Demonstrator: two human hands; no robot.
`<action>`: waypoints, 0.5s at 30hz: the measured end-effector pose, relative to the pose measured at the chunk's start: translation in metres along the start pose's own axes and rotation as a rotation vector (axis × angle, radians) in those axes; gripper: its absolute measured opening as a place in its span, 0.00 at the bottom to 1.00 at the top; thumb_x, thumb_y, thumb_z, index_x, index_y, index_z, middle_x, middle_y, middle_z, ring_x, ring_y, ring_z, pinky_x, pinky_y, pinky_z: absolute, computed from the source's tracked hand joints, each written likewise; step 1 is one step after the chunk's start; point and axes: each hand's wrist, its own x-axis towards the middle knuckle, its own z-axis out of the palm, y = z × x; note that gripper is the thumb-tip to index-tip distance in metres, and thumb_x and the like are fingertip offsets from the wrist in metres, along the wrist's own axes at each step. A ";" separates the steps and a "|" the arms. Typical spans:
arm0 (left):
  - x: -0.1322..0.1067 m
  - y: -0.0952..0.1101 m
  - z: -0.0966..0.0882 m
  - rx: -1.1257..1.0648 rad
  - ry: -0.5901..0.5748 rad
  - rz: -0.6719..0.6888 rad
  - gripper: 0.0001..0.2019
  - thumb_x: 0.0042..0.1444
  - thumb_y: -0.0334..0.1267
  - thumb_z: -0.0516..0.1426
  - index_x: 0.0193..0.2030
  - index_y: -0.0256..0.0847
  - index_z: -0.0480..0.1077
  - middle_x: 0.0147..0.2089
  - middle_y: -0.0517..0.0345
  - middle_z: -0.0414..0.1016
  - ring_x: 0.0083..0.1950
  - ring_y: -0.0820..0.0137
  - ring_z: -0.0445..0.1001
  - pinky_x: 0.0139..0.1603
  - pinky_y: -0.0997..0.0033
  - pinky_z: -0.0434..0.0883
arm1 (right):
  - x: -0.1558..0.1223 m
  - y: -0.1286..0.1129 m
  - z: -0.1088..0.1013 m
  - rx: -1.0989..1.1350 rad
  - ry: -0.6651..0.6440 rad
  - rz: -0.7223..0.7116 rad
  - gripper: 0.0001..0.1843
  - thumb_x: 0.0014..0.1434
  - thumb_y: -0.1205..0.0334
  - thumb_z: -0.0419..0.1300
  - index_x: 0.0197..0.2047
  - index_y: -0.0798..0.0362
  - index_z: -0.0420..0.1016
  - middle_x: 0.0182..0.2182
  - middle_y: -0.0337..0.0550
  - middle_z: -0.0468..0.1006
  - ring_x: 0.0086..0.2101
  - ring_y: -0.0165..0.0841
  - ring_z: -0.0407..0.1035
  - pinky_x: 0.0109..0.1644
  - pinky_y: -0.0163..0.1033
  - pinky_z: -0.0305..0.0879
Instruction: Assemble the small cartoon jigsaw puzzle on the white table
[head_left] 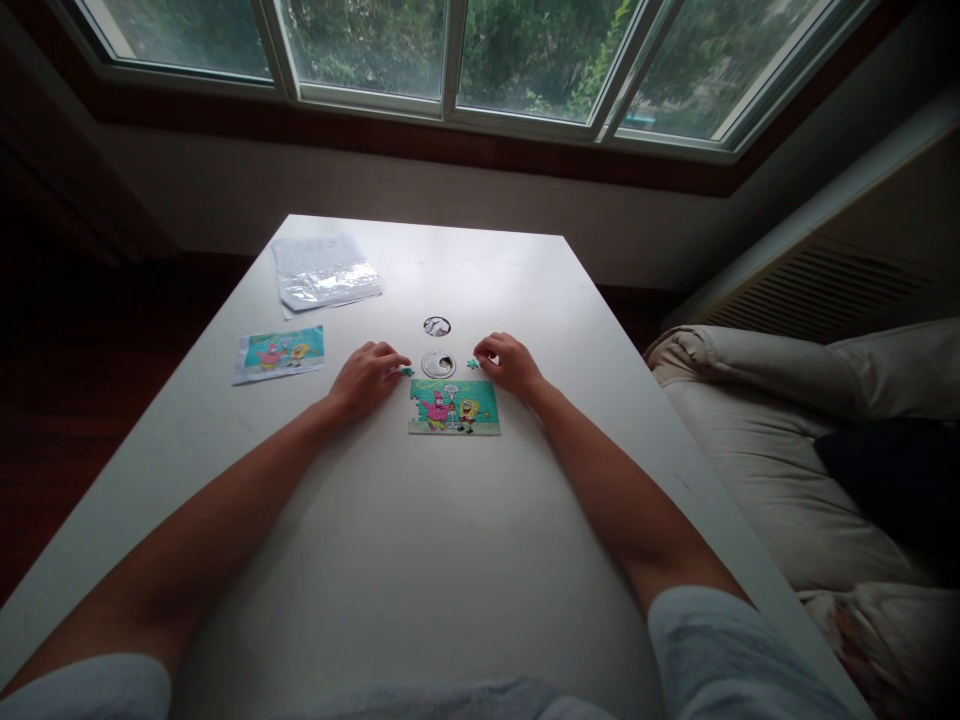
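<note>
A nearly assembled jigsaw puzzle [454, 408] with cartoon figures on a teal ground lies flat on the white table. Its upper left edge is notched, with gaps. My left hand [367, 378] rests just beyond its upper left corner, fingers closed at a small teal puzzle piece [407, 372]. Past the upper right corner, my right hand [510, 362] has curled fingers, thumb and forefinger at another teal puzzle piece [472, 364]. Both pieces are apart from the assembled part.
On the white table [450, 560], a printed picture sheet [281, 352] of the same scene lies left. Behind it is a clear plastic bag on papers [326, 272]. Two round inserts [438, 364] sit beyond the puzzle. A sofa [757, 450] stands right; a window is ahead.
</note>
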 end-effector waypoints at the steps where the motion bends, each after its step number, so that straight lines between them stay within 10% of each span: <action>1: 0.000 0.000 0.000 0.004 -0.002 0.003 0.14 0.64 0.38 0.56 0.52 0.47 0.79 0.47 0.50 0.76 0.49 0.59 0.69 0.52 0.59 0.68 | 0.000 0.005 -0.002 0.008 -0.014 0.010 0.07 0.58 0.69 0.58 0.36 0.51 0.77 0.34 0.43 0.74 0.37 0.37 0.66 0.42 0.41 0.62; 15: -0.001 0.003 -0.002 0.094 0.026 -0.086 0.08 0.61 0.40 0.58 0.42 0.45 0.79 0.45 0.51 0.75 0.49 0.57 0.70 0.50 0.57 0.68 | 0.001 0.008 -0.004 0.060 -0.139 -0.017 0.08 0.59 0.62 0.65 0.43 0.48 0.81 0.38 0.45 0.73 0.40 0.37 0.67 0.45 0.42 0.66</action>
